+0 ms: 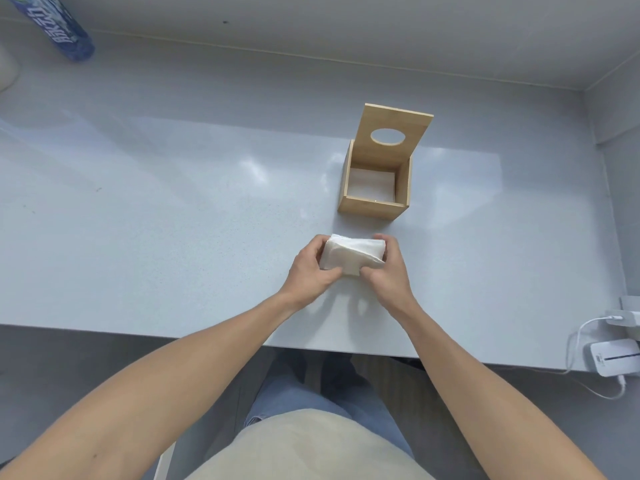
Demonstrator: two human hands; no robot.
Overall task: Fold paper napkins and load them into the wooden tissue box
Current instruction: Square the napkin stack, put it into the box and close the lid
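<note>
Pale grey bench (173,220) fills most of the frame, its surface glossy with soft reflections, backed by a light wall along the top. At centre, slightly below the middle of the frame, a stack of white paper napkins (351,254) sits on the bench, held from both sides. Left hand (311,271) grips the stack's left end, fingers curled over the top edge and thumb at the near side. Right hand (388,271) grips the right end in the same manner, thumb pressed against the near face. Both hands are closed on the stack, with the napkins between them; the stack's upper sheets look slightly skewed. Directly above the stack in the frame, apart from it, stands the wooden tissue box (372,206), square and open at the top. Its lid (396,133), with an oval opening, stands raised at the far side of the box, tilted back. White material shows at the bottom of the box interior; whether it is napkins or a liner cannot be told. At the upper left corner lies a blue printed bottle (55,26), partly cut off by the frame edge. At the lower right edge sit white devices (614,356) with a white cable (585,327) trailing over the bench edge. Bare forearms, jeans and a light garment occupy the bottom of the frame.
</note>
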